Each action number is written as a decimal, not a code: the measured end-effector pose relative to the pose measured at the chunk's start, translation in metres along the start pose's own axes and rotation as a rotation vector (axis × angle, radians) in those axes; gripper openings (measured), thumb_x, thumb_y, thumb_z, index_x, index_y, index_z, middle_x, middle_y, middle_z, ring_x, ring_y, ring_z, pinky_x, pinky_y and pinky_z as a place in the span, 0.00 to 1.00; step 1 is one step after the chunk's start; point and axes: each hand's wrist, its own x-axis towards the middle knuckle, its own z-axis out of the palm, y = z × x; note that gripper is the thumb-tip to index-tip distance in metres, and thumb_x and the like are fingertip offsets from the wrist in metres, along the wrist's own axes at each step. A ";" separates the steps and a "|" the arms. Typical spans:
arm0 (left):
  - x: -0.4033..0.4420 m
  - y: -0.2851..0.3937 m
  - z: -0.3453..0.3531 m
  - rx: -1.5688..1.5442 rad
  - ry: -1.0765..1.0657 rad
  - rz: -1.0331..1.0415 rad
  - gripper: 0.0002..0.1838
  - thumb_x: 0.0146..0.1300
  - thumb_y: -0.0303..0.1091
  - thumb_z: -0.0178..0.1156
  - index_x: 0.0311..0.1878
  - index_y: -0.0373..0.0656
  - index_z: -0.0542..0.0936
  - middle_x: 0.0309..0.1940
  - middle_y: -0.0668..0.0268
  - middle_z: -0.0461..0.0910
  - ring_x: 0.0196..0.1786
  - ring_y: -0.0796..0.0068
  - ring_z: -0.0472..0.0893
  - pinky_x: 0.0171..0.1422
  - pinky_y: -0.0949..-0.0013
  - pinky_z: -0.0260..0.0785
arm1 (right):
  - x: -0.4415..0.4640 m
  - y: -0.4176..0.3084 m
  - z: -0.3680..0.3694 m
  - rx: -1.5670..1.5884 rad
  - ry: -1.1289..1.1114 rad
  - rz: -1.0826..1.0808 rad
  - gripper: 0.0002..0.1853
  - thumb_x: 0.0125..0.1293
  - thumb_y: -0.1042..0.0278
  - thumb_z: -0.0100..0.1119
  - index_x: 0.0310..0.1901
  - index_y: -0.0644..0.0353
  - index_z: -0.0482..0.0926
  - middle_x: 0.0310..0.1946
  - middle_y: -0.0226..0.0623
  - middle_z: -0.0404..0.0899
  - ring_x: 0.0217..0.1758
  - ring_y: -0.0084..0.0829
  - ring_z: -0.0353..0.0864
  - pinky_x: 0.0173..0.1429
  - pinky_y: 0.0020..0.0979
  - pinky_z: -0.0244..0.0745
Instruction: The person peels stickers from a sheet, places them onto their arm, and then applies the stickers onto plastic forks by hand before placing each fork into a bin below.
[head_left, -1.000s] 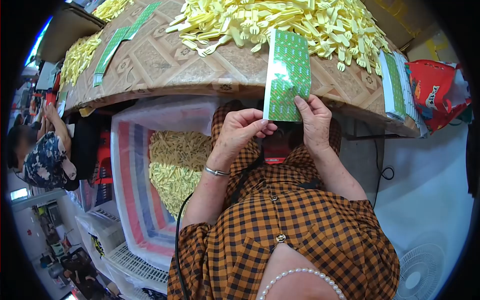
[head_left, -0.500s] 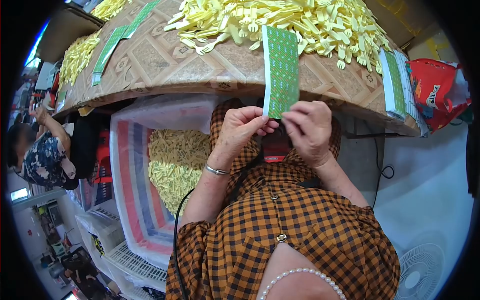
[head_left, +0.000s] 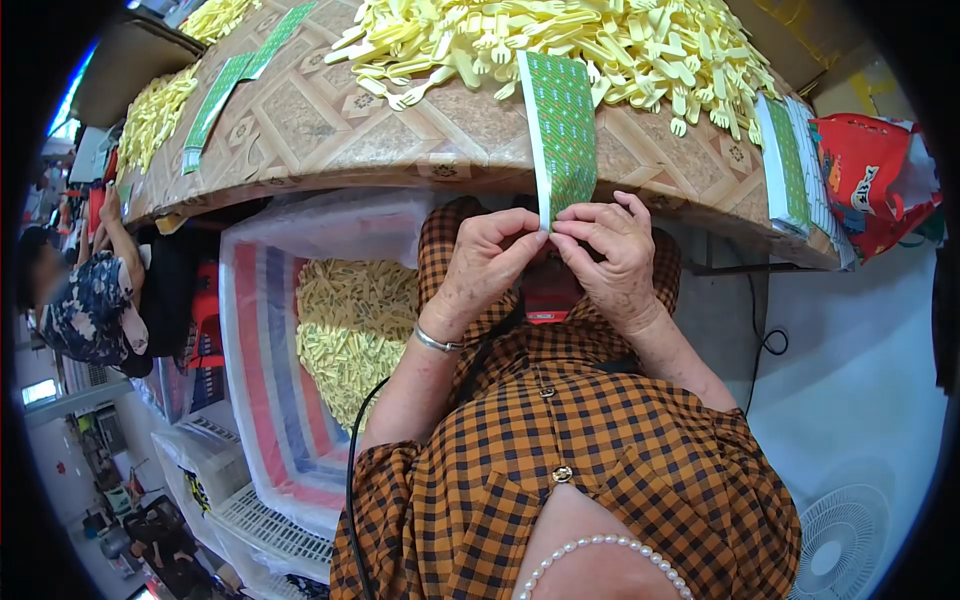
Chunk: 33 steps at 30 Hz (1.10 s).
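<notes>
A green printed sheet (head_left: 562,125) with a white left edge lies from the pile of small yellow forks (head_left: 600,50) over the table's front edge. Its near end bends down to my hands. My left hand (head_left: 482,265) is closed, thumb and forefinger pinching the sheet's near left corner. Right beside it, my right hand (head_left: 615,262) also pinches the near end, its thumb and fingertips close to the left thumb. Anything small between the fingertips is too hidden to make out.
Below the table at left, a striped woven bag (head_left: 270,330) holds many yellow pieces. Stacked green sheets (head_left: 785,165) and a red bag (head_left: 868,180) are at the table's right end. Another person (head_left: 95,300) sits at left. A fan (head_left: 842,545) stands lower right.
My right hand has shifted slightly left and its fingertips now meet the left ones at the sheet's end. The sheet's near end has moved a little right. The other person's arm rose.
</notes>
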 end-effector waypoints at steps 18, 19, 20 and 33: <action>0.005 0.003 0.000 0.415 0.004 0.279 0.05 0.61 0.22 0.61 0.40 0.36 0.82 0.29 0.67 0.81 0.33 0.82 0.77 0.38 0.76 0.69 | -0.001 0.004 0.005 0.153 -0.023 0.121 0.02 0.53 0.72 0.68 0.29 0.56 0.84 0.33 0.27 0.84 0.38 0.26 0.82 0.63 0.40 0.62; 0.004 0.003 0.001 0.397 0.015 0.252 0.05 0.62 0.22 0.61 0.40 0.36 0.82 0.29 0.68 0.81 0.32 0.82 0.77 0.38 0.77 0.69 | -0.002 0.004 0.005 0.153 -0.023 0.120 0.02 0.53 0.72 0.68 0.29 0.56 0.84 0.33 0.27 0.84 0.38 0.26 0.82 0.63 0.40 0.62; 0.003 0.003 0.002 0.380 0.027 0.226 0.05 0.62 0.22 0.60 0.41 0.35 0.82 0.29 0.68 0.81 0.32 0.83 0.77 0.38 0.77 0.69 | -0.003 0.004 0.006 0.129 -0.020 0.115 0.02 0.53 0.72 0.67 0.29 0.56 0.84 0.33 0.26 0.84 0.38 0.26 0.82 0.63 0.40 0.62; -0.002 -0.011 0.009 -0.075 0.137 -0.028 0.06 0.66 0.24 0.58 0.42 0.35 0.82 0.29 0.71 0.84 0.32 0.87 0.79 0.37 0.80 0.72 | -0.004 0.003 0.004 -0.067 0.037 -0.049 0.08 0.53 0.73 0.68 0.36 0.54 0.84 0.39 0.26 0.82 0.43 0.27 0.81 0.64 0.41 0.60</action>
